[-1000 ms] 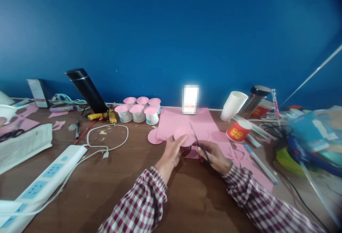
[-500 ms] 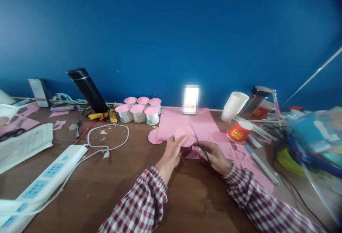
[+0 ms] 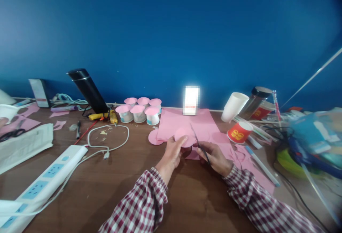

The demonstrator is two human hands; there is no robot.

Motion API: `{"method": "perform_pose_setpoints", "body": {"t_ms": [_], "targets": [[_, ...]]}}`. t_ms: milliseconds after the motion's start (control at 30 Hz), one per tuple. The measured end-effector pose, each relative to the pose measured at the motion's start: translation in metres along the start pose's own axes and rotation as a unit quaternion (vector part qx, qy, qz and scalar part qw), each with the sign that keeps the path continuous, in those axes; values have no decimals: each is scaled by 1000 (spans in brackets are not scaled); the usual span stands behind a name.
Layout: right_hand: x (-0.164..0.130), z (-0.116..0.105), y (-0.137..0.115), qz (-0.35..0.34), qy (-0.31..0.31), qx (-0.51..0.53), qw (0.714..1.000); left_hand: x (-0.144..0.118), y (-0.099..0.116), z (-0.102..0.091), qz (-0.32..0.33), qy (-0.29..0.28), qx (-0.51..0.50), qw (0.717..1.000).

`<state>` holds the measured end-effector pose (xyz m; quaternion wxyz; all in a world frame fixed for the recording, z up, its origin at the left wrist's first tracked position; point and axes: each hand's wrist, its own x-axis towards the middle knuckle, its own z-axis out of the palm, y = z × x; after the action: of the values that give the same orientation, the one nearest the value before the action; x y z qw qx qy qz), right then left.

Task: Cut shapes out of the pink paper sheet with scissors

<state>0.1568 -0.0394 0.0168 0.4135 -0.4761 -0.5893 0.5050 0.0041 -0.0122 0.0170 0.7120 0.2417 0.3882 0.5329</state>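
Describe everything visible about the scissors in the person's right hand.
The scissors are slim, with dark, narrow blades that look like metal. The right hand is closed around the handles, hiding them. The blades point up and away toward the wall, their edge meeting the round pink paper piece that the left hand holds above the wooden table.

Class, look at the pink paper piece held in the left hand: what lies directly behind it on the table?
Behind the pink paper piece in the left hand lies a stack of pink paper sheets. The piece and the scissors cover the stack's near edge.
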Motion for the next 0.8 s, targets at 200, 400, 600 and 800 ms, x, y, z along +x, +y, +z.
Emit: {"method": "perform_pose_setpoints", "body": {"t_ms": [200,400,600,800], "targets": [[0,0,0,-7,1,-5,1000,-1,1,1,-2,7,3,1000],[0,0,-2,-5,3,-5,1000,-1,2,2,-9,10,-11,1000],[0,1,-4,3,12,-11,1000,-1,1,1,-5,-3,-11,1000],[1,1,0,17,22,-15,1000,0,1,1,-11,2,-12,1000]]}}
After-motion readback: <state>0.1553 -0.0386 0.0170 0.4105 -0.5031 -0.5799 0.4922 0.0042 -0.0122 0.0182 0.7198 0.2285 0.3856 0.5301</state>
